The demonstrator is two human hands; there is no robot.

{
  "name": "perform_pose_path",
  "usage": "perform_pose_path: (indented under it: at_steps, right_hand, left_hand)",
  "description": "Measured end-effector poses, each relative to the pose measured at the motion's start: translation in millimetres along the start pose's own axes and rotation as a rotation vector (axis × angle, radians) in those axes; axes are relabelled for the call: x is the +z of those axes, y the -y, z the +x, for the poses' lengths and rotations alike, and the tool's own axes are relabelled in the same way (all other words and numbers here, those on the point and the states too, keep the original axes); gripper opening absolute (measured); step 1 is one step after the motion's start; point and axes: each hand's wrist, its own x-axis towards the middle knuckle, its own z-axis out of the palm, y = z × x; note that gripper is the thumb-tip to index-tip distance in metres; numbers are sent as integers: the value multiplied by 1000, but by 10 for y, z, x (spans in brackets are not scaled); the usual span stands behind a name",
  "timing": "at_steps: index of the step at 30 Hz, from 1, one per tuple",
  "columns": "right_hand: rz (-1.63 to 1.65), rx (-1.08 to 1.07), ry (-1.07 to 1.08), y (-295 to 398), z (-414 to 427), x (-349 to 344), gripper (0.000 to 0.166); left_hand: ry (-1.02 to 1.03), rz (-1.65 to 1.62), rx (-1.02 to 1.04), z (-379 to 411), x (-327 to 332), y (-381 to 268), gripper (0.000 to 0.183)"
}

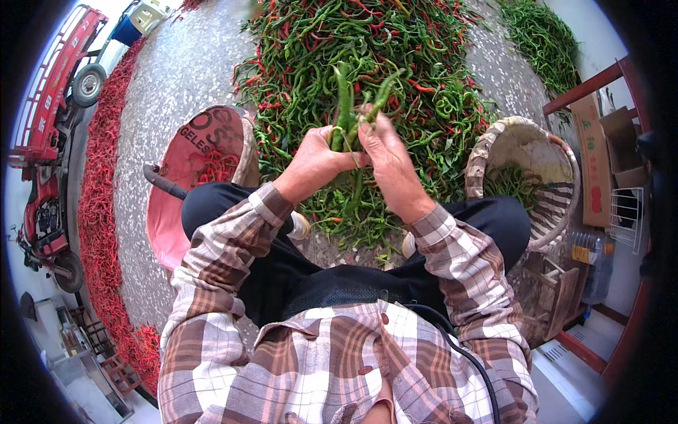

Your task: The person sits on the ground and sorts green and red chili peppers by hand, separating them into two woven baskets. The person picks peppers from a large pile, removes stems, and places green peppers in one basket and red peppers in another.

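Note:
My left hand (323,159) is closed around several long green chili peppers (345,100), which stick up from its fingers over the pile. My right hand (386,156) is against them from the other side, its fingers at another green pepper (385,94) that slants up to the right; these fingers are slightly blurred. Beyond and below both hands spreads a large pile of green and red chili peppers (312,63). A pink-lined basket (169,212) with red chilies (218,167) stands by my left knee. By my right knee, a striped-lined basket (490,138) holds green chilies (511,185).
A long band of red chilies (100,201) lies on the speckled floor (180,69) at left, beside a red three-wheeled truck (53,106). At right are a heap of green chilies (545,42), a cardboard box (590,159), a red metal frame (582,95) and a plastic bottle (596,270).

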Motion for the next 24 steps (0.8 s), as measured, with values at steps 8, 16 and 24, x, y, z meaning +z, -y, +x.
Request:
perform_pose_path:
  at_steps: [8, 16, 24]
  right_hand:
    - [-1046, -634, -236, 83, 92, -204, 28]
    - [-339, -388, -397, 305, 201, -558, 6]
    - [120, -212, -367, 603, 93, -888, 13]
  left_hand:
    - [-117, 495, 162, -11, -54, 77, 30]
    - [-72, 234, 50, -10, -143, 49, 50]
    - [153, 240, 1, -101, -228, -54, 48]
